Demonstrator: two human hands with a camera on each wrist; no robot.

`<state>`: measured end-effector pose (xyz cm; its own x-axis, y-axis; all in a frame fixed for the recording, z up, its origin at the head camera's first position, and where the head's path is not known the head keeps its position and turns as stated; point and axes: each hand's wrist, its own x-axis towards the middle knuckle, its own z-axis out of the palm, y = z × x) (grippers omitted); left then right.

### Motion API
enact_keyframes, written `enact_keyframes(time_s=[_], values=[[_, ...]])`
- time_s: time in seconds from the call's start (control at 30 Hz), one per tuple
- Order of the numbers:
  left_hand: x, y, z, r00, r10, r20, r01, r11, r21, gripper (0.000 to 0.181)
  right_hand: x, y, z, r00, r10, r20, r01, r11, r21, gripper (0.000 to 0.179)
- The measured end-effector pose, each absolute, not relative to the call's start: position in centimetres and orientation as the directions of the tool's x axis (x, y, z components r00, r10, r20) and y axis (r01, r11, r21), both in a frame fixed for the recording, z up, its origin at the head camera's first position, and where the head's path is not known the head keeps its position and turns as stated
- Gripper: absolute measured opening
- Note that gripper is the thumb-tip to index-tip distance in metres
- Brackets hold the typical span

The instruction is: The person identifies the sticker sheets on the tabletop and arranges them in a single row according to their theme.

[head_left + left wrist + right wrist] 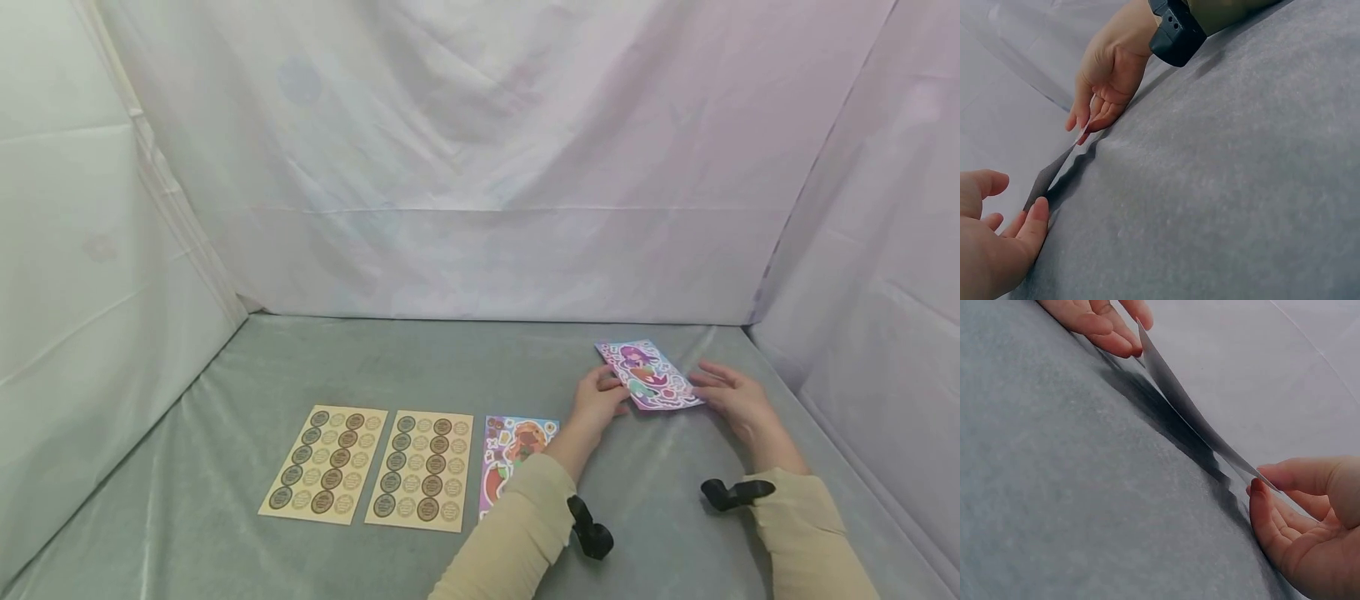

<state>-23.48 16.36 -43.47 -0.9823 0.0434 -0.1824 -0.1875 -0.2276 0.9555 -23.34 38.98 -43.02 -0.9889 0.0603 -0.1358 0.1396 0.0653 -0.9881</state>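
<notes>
A purple-and-pink sticker sheet [648,375] with a cartoon figure is held tilted above the table at the right; its grey underside [1179,400] shows in the right wrist view. At its right corner my right hand [738,408] pinches it between thumb and fingertips. On the opposite edge my left hand [594,404] has its fingertips against the sheet, with loosely spread fingers [991,181] in the left wrist view. A second colourful sticker sheet [521,442] lies flat near my left forearm, which partly covers it.
Two cream sheets of round stickers, an outer one [324,464] and an inner one [420,471], lie side by side at centre left. The grey cloth-covered table [420,358] meets white hanging fabric [480,167] at the back and on both sides.
</notes>
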Motion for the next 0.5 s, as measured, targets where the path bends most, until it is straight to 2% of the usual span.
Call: enact_keyframes(time_s=[0.17,0.27,0.37,0.5], values=[[-23.4,16.04,-43.15,-0.984,0.012,-0.176,-0.175,-0.153,0.973,0.048,-23.06,39.02,-42.79,-0.988,-0.008,-0.153,0.154,-0.053,-0.987,0.079],[-23.56,15.95,-43.09,-0.989,-0.004,-0.151,-0.149,-0.137,0.979,0.049,-23.02,39.07,-42.74,-0.988,-0.036,-0.152,0.154,-0.065,-0.986,0.081],[-23.68,15.88,-43.09,-0.991,-0.019,-0.132,-0.129,-0.124,0.984,0.051,-23.06,39.06,-42.66,-0.986,-0.045,-0.161,0.163,-0.038,-0.986,0.085],[-23.75,15.82,-43.07,-0.993,-0.023,-0.118,-0.115,-0.121,0.986,0.054,-23.15,38.98,-42.45,-0.979,-0.032,-0.201,0.196,0.114,-0.974,0.089]])
